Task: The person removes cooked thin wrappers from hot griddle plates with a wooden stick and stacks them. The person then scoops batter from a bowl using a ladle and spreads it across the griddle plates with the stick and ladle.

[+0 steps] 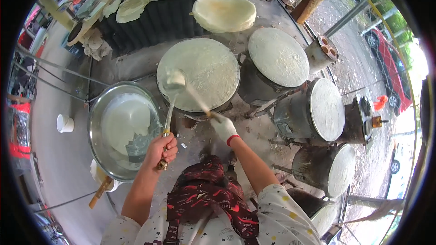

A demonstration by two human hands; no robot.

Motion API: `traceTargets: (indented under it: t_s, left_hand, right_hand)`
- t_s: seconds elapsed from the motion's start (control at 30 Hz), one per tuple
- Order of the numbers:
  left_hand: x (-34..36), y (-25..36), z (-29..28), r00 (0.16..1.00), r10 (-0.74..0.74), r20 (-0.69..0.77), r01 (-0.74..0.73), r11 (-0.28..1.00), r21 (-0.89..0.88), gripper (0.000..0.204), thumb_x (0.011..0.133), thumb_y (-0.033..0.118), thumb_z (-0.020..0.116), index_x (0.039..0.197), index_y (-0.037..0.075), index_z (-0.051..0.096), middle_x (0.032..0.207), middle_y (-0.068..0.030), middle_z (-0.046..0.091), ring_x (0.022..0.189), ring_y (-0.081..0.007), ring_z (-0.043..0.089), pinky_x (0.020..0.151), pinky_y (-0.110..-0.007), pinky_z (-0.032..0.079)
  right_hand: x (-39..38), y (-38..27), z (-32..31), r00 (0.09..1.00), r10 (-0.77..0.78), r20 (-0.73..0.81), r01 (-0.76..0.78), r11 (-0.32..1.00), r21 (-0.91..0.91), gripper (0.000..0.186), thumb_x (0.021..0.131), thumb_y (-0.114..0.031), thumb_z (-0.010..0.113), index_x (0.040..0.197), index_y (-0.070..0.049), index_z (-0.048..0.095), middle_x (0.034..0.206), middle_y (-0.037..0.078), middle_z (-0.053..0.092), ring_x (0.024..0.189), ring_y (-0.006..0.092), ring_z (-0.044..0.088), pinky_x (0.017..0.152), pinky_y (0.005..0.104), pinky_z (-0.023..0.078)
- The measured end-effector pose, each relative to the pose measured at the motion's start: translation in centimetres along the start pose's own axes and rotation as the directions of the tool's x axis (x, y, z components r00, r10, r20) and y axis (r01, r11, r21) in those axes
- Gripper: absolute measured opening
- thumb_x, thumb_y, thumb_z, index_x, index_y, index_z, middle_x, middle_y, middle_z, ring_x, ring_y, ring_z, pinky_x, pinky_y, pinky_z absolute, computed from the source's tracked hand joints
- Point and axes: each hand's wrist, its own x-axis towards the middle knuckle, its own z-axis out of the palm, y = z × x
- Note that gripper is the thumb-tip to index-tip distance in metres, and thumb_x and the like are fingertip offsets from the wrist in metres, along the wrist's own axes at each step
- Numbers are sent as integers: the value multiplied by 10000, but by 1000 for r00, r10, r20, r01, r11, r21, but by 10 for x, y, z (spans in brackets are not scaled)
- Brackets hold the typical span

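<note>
My left hand (160, 150) is closed round the long handle of a ladle (170, 113). The ladle's pale, batter-coated bowl is over the left part of a round griddle (213, 63), whose top carries a thin whitish layer. In a white glove with a red cuff, my right hand (224, 128) grips a thin wooden stick (198, 99), smeared by motion. The stick reaches over the griddle's near edge toward the ladle; its far end is hard to make out. Left of the griddle is a wide metal basin (93, 131) of white batter.
Several drum stoves with coated round tops, such as a griddle (279, 56) and a griddle (327, 109), curve down my right side. Behind lies a stack of thin flatbreads (224, 11). A white bucket (65, 123) stands far left; a wooden paddle (101, 193) rests below the basin.
</note>
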Motion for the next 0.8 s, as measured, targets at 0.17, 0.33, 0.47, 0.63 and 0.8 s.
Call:
traceTargets:
  t_s: [0.17,0.33,0.47,0.63,0.8]
  left_hand:
    - [16,-34,-9,952,-302,50,295,949,113,160,933,173,484,805,109,413,586,18,411,380,-71,350,333,-222,304]
    - [9,-73,11,931,-359,-66,356,856,376,119,922,142,485,812,114,450,611,10,397,405,-74,350,340,-238,305]
    - [26,-103,58,790,-612,39,513,694,505,148,940,125,445,796,99,429,612,11,388,400,-62,337,333,-233,309]
    - [0,-181,170,614,-782,105,604,551,575,126,944,111,429,823,83,410,617,12,375,397,-35,325,315,-191,304]
    - [-57,-273,238,612,-782,121,547,528,649,88,936,85,434,856,63,404,625,13,364,408,-24,321,319,-171,308]
  right_hand:
    - [-90,40,-34,962,175,-208,-141,975,171,396,877,-228,551,1230,-52,566,1102,146,644,1015,192,601,905,286,425]
    - [-219,109,-84,692,395,-604,-140,895,424,428,853,-254,571,1232,-55,559,1021,116,657,937,171,597,862,269,436]
    - [-346,155,-114,298,640,-708,-107,760,642,336,840,-232,619,1103,-24,631,795,5,618,662,60,507,583,221,407]
    - [-518,247,-117,-288,682,-673,261,732,630,203,835,-219,628,938,-45,631,649,-38,512,538,72,431,477,248,341]
    - [-665,281,-150,-550,734,-398,481,668,567,172,822,-176,612,918,-33,622,591,10,510,488,116,450,468,302,376]
